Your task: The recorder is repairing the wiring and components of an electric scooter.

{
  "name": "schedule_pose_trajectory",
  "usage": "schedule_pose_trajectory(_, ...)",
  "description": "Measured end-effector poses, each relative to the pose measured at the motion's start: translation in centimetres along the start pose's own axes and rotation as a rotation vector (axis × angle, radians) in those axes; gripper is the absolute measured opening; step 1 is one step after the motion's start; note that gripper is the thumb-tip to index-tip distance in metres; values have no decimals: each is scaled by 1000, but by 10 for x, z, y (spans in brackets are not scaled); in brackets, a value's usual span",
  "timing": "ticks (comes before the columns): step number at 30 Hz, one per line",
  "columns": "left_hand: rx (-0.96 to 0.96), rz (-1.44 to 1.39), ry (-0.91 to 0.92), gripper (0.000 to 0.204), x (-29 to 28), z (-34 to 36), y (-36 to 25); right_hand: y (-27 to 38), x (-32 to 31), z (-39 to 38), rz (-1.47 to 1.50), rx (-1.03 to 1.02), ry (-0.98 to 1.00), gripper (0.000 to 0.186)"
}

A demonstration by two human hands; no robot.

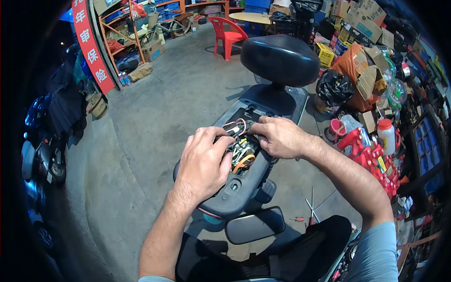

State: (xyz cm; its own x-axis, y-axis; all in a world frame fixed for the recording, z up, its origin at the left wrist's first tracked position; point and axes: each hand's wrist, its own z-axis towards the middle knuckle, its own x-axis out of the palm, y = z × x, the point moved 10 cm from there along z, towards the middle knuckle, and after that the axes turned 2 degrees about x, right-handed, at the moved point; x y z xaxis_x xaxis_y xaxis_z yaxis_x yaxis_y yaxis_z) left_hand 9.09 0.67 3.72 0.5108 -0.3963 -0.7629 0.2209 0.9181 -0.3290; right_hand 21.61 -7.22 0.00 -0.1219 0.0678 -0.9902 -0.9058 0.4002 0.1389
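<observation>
right hand [278, 137] pinches far black plastic-sheathed wiring [247, 126]; left hand [203, 160], grip hidden. likely sorting wires, calling for gentle fingers.

You wore this camera on your head, so its wide fisheye view looked down and forward from above your lap [263, 256], which filled six o'clock. Your forearms entered at seven and four o'clock, with your left hand [202, 157] and right hand [282, 136] close to the lens. The wiring [242, 150] sat near and almost central, seen from above. Farther off, the red chair [228, 36] stood at twelve o'clock. The red banner [90, 47] curved at ten o'clock, beside the dark rim.
</observation>
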Motion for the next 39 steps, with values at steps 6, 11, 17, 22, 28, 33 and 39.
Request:
schedule_pose_trajectory(6, -5, 12, -1, 24, -1, -1, 0, 10, 2, -2, -31, -41, 40, 36)
schedule_pose_trajectory(11, -11, 3, -1, 26, -1, 1, -3, 14, 6, 7, -107, -49, 110, 38)
schedule_pose_trajectory(17, -1, 57, 5, 27, 0, 1, -4, 7, 13, 13, -78, 12, 183, 44)
schedule_pose_trajectory(22, -2, 41, -5, 26, 2, 0, -1, 11, 17, 12, -208, 38, 230, 48)
schedule_pose_trajectory(28, -7, 46, -25, 25, -2, 1, -1, 12, 15, 22, -206, 80, 315, 52)
schedule_pose_trajectory(33, -16, 37, -33, 24, -3, -3, 4, 5, 18, 26, -83, 12, 172, 54)
schedule_pose_trajectory(39, -22, 44, -38, 24, -3, -4, 5, -12, 11, 9, 48, -63, 73, 37)
